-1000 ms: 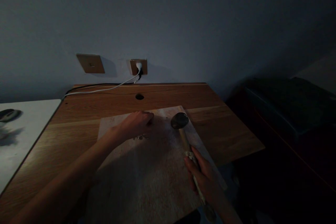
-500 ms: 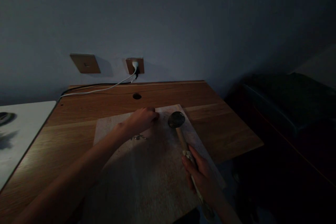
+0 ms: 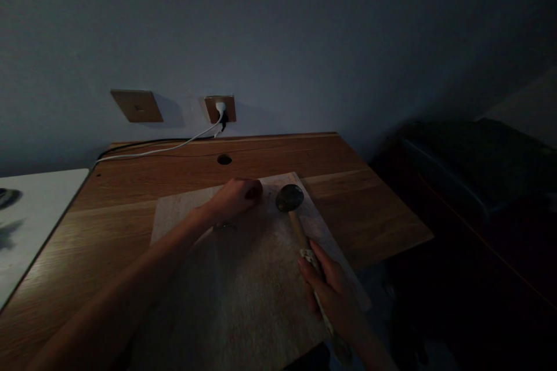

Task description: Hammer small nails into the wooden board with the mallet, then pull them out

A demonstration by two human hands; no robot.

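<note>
My right hand (image 3: pixel 328 281) is wrapped round the wooden, partly wrapped handle of a hammer (image 3: pixel 289 197) with a dark, round head. The hammer's head is over the far right part of a pale, worn wooden board (image 3: pixel 243 301). My left hand (image 3: pixel 238 194) is closed at the board's far edge, left of the hammer head, fingers curled together. Whatever it may pinch is too small and dark to make out. Beneath my left wrist lie several small, thin metal pieces (image 3: pixel 224 225), perhaps nails, partly hidden by the arm.
The board lies on a brown wooden table (image 3: pixel 369 203) with a round cable hole (image 3: pixel 224 159). Behind it, white and black cables (image 3: pixel 174 148) run to a wall socket (image 3: pixel 220 109). A white surface (image 3: pixel 39 208) adjoins at left. A dark bulky object (image 3: pixel 478 168) stands at right.
The view has shifted slightly to the right. My left hand has moved a little nearer the hammer head, its fingers still closed. The right hand keeps the same hold on the hammer.
</note>
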